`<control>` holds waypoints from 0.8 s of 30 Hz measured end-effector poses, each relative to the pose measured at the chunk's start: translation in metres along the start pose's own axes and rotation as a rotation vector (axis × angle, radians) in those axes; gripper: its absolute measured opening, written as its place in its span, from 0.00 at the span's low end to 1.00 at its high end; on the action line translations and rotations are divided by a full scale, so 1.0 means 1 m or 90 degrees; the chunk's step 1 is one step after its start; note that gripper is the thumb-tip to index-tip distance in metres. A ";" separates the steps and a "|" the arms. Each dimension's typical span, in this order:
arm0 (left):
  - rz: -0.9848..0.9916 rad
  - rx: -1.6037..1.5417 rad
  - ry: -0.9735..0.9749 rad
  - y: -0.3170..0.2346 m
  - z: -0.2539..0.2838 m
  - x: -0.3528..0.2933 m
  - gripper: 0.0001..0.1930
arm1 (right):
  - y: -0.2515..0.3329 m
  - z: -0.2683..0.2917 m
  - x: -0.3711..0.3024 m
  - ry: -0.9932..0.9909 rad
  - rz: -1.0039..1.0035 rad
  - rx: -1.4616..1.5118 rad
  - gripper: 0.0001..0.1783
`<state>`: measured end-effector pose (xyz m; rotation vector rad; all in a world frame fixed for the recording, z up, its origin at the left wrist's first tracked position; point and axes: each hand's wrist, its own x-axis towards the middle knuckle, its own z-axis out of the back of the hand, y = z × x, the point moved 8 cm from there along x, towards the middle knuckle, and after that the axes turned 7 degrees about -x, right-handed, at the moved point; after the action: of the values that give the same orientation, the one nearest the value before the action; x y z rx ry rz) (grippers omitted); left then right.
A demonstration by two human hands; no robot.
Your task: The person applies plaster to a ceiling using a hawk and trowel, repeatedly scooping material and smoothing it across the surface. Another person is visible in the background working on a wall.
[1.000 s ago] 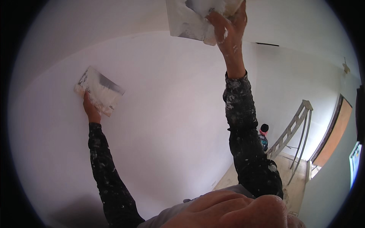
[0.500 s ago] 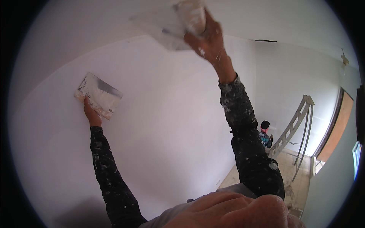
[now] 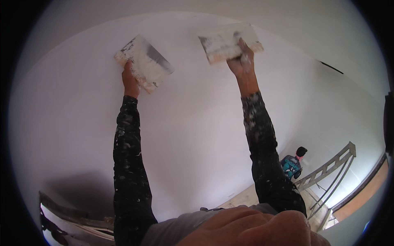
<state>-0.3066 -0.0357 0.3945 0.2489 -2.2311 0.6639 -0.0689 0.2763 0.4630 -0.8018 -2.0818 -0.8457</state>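
Both arms reach up in front of a pale wall point(image 3: 193, 123), in dark sleeves spotted with white. Closed around the lower edge of a wide, flat plastering blade is my left hand point(image 3: 129, 81); white compound covers much of this left blade point(image 3: 144, 61). Further right and slightly higher, my right hand point(image 3: 243, 63) grips a second wide plastering blade point(image 3: 219, 41), smeared white, with its thumb laid over the face. The right blade is near the line where wall meets ceiling; whether it touches the wall I cannot tell.
To the lower right, a person point(image 3: 292, 166) in a dark cap stands near a stepladder point(image 3: 328, 166). A doorway with a brown panel point(image 3: 361, 190) lies beyond it. A dark-edged opening or frame point(image 3: 74, 217) shows at lower left. The ceiling point(image 3: 287, 20) curves overhead.
My right hand has come down from overhead, bringing its blade before the upper wall. My left hand and blade appear higher and further right. The view has turned, so the ladder and person sit lower.
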 end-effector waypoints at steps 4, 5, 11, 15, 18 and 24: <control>0.008 -0.005 -0.005 0.016 -0.004 0.004 0.26 | -0.036 0.021 0.070 -0.046 -0.006 0.108 0.28; 0.003 -0.002 -0.013 0.012 -0.002 0.004 0.26 | -0.049 0.020 0.084 -0.045 -0.016 0.120 0.29; 0.014 0.008 -0.013 0.007 -0.002 0.000 0.26 | -0.075 0.021 0.127 0.014 -0.001 0.129 0.29; 0.015 0.014 -0.018 0.003 -0.014 -0.008 0.26 | -0.071 0.022 0.163 0.032 0.001 0.050 0.26; 0.008 0.048 -0.040 -0.014 -0.003 -0.011 0.27 | -0.065 0.013 0.170 0.055 -0.036 -0.188 0.23; 0.017 0.064 -0.044 -0.002 0.000 -0.008 0.27 | -0.010 0.010 0.137 0.404 -0.086 0.233 0.21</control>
<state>-0.3001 -0.0378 0.3898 0.2966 -2.2732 0.7931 -0.1530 0.3147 0.5649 -0.1585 -1.6510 -0.6485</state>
